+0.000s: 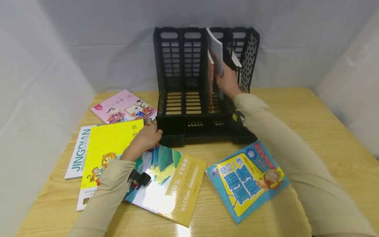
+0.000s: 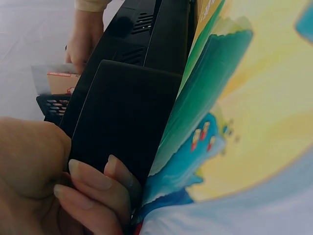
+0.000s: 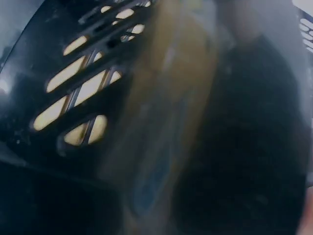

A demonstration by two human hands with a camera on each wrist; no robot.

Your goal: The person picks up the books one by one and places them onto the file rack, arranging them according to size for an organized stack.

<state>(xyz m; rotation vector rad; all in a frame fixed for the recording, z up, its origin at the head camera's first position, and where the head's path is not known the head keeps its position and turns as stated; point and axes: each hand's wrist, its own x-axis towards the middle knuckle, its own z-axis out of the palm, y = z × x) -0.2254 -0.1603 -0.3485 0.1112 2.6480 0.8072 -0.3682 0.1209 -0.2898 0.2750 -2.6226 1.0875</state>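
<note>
A black slotted file rack (image 1: 171,131) stands upright at the back of the table. My right hand (image 1: 229,82) grips a thin grey-covered book (image 1: 218,54) inside the rack, right of its middle. Beside that book stands another with a reddish-orange cover (image 1: 210,79). At the rack's front left corner, my left hand (image 1: 145,138) holds the corner, its fingers curled against the black front panel (image 2: 127,107). Below the left hand lies a glossy picture book (image 1: 183,191) with a gold strip. The right wrist view shows the rack's slots (image 3: 73,98) beside a blurred cover.
A white book (image 1: 236,60) leans in the rack's rightmost compartment. Left on the table lie a pink book (image 1: 121,107), a yellow book (image 1: 118,138) and a white JINGDIAN book (image 1: 77,158) partly under it. A blue book (image 1: 248,181) lies in front of the rack.
</note>
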